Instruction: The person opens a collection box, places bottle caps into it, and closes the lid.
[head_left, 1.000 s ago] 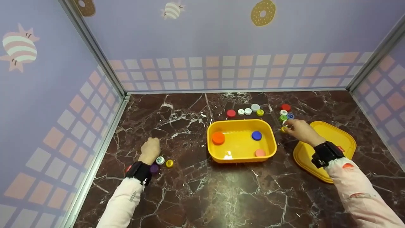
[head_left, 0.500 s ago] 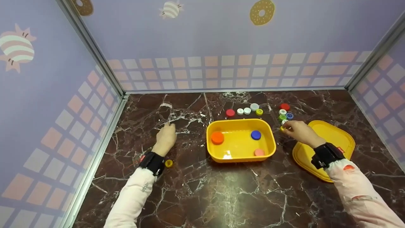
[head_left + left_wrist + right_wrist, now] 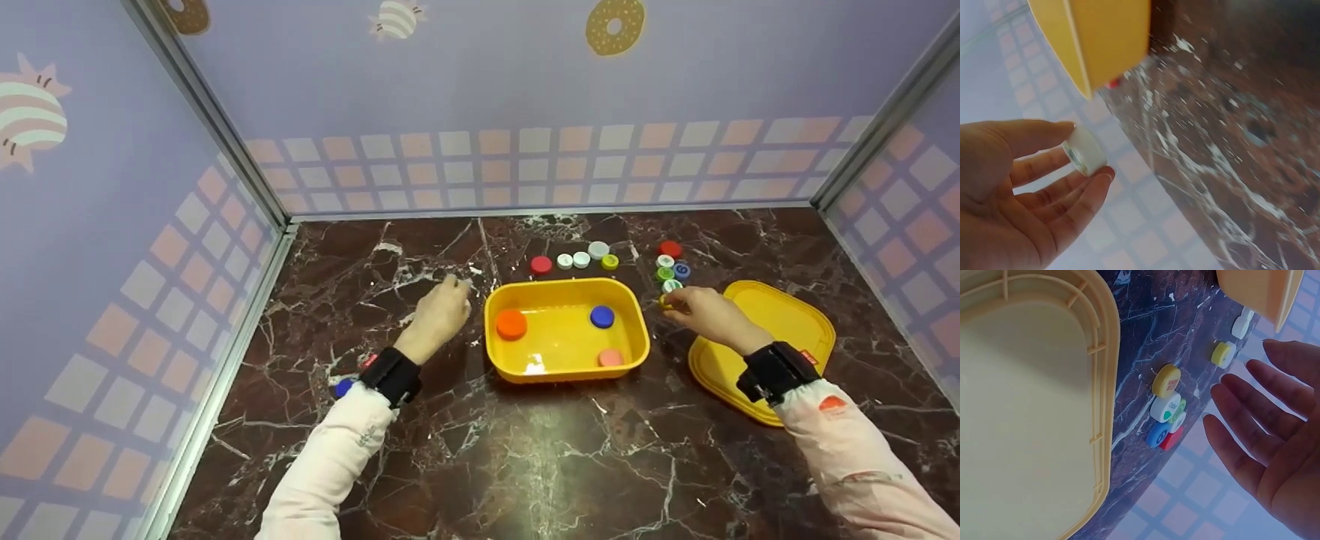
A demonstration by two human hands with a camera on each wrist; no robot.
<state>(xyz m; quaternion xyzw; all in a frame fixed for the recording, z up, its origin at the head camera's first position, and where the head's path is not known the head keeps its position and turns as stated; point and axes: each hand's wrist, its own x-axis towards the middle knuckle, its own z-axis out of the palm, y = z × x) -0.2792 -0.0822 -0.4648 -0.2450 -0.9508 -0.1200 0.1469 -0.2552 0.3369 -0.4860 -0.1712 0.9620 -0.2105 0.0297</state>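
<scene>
In the head view I see the left hand (image 3: 439, 311) just left of the rectangular yellow plastic box (image 3: 566, 376) and the right hand (image 3: 709, 319) to the box's right. The left wrist view shows thumb and fingers pinching a round white plastic cap (image 3: 1086, 151); I'd keep that pinch steady and clear the box rim. In the right wrist view, loosely spread fingers hold nothing near the round yellow plastic cap (image 3: 1166, 381); I'd pinch across its edge.
</scene>
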